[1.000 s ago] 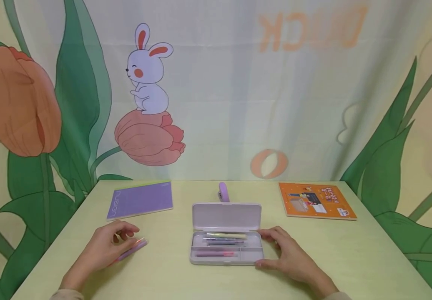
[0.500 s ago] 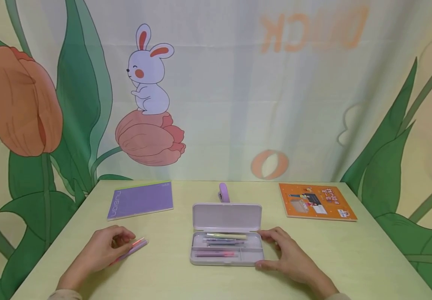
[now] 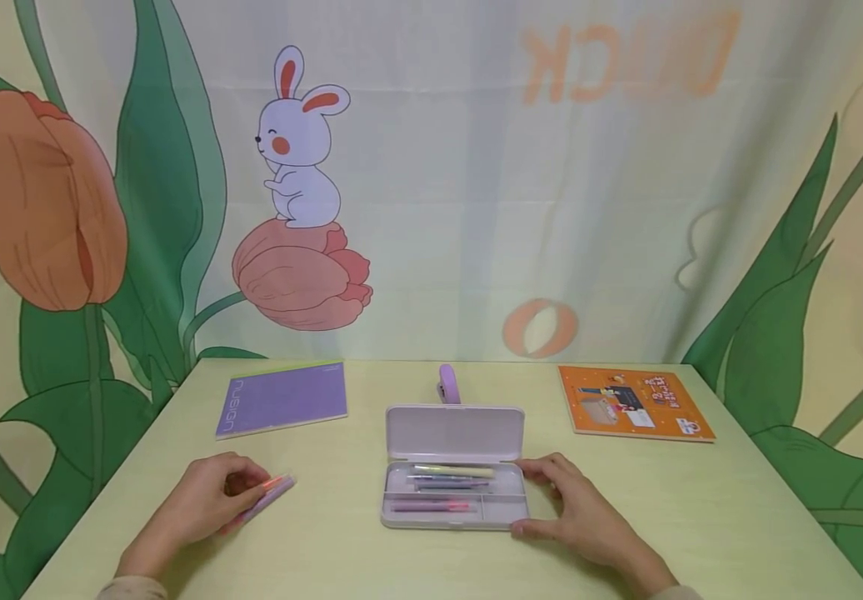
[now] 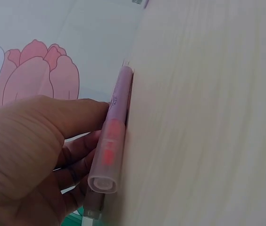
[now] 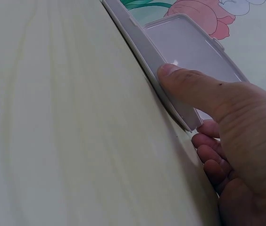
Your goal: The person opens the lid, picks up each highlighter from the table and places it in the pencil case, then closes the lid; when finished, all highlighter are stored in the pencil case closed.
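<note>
At the left of the table, my left hand [image 3: 202,504] pinches a purple highlighter [image 4: 119,101] with a clear cap over a pink-orange tip. A second pen [image 4: 93,203] shows just beneath it, partly hidden by the fingers. A pale grey pencil case [image 3: 505,510] lies in the middle with its lid [image 3: 454,433] raised. My right hand [image 3: 585,518] grips the case's right end, thumb at the front corner and fingers at the back. Inside, several pens [image 3: 450,472] fill the rear compartment, and a pink-tipped highlighter [image 3: 431,506] lies in the front left one.
Behind the case stands a purple stapler [image 3: 448,384]. A purple notebook [image 3: 285,402] lies at the back left, and an orange booklet [image 3: 636,403] at the back right. A printed curtain [image 3: 446,183] hangs along the table's far edge.
My left hand has shifted slightly, its fingers drawing in closer around the highlighter. The right hand and the pencil case hold their place.
</note>
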Tool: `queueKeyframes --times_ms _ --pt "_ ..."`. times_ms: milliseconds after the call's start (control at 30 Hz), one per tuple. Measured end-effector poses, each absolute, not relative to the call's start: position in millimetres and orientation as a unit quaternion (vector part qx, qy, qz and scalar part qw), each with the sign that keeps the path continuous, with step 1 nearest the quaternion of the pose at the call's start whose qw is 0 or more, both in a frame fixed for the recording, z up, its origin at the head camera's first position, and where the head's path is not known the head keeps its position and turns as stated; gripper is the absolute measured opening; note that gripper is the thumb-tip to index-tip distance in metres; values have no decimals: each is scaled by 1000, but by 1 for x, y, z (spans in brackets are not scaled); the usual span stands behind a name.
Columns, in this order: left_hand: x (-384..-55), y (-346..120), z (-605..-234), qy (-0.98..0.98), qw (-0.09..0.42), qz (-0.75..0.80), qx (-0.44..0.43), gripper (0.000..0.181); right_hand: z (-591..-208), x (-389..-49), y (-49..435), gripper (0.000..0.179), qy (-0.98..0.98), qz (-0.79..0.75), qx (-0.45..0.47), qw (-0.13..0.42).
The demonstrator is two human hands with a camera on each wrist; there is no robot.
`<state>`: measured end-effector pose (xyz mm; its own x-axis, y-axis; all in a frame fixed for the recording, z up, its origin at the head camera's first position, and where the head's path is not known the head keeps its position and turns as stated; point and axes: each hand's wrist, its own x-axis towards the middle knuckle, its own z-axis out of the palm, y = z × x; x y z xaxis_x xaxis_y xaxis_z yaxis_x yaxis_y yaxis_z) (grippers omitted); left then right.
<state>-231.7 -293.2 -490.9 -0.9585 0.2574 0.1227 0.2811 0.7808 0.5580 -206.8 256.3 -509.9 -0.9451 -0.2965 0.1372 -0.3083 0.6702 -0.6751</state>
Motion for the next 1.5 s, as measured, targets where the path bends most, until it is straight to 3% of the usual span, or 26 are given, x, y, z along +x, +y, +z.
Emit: queueKeyframes --times_ms 500,767,1000,1500 --pt "-232 -282 -487 -944 38 -298 -134 14 -509 -208 256 89 -921 365 136 -9" --pt "-235 -271 -486 -934 76 -305 -170 11 -509 -210 257 85 -918 369 143 -4" --pt "-237 -250 -487 -913 106 -317 -234 21 -512 -210 256 85 -916 374 143 -10" --pt "-245 -177 -466 -868 71 -358 -336 16 -514 -211 255 86 -919 370 136 -13"
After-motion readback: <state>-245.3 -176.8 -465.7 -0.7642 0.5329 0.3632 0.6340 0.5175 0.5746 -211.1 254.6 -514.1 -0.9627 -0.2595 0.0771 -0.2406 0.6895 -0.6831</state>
